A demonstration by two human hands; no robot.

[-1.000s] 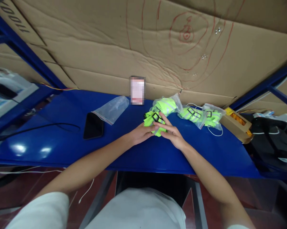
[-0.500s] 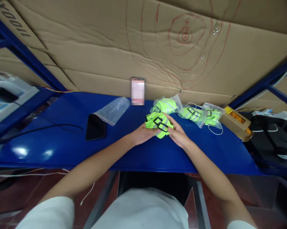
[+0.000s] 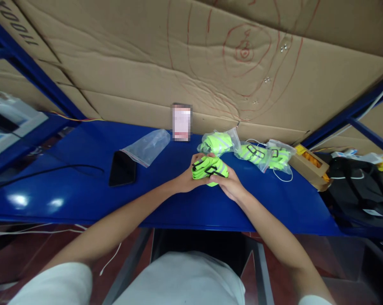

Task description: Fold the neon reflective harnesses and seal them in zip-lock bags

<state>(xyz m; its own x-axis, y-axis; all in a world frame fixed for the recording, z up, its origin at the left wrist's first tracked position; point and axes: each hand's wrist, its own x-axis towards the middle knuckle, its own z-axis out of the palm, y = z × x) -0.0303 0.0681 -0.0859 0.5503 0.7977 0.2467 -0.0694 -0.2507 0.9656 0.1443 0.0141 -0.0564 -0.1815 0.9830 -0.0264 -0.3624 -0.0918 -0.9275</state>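
Observation:
A neon-yellow reflective strap bundle [image 3: 207, 167], folded up with black buckles and grey stripes, is held above the blue table [image 3: 178, 207]. My left hand [image 3: 188, 178] is closed round its left side. On the right side, my right hand [image 3: 230, 183] grips it, thumb across the front near the buckle. Just behind lies a similar bundle in a clear zip bag [image 3: 217, 142]. Further right are more bagged neon bundles [image 3: 255, 153] with black buckles. An unfilled clear zip bag [image 3: 148, 148] lies flat to the left of my hands.
A black phone [image 3: 123, 168] lies left, touching the clear bag. Against the cardboard wall [image 3: 130, 51] leans a blurred-out upright device [image 3: 181, 122]. An open cardboard box with orange contents [image 3: 312, 163] and a black bag [image 3: 359, 186] stand right. A black cable [image 3: 51, 173] crosses the left side.
Both hands have turned the strap bundle, so its buckle now sits flatter and lower. My right thumb has moved across its front. The view has shifted slightly.

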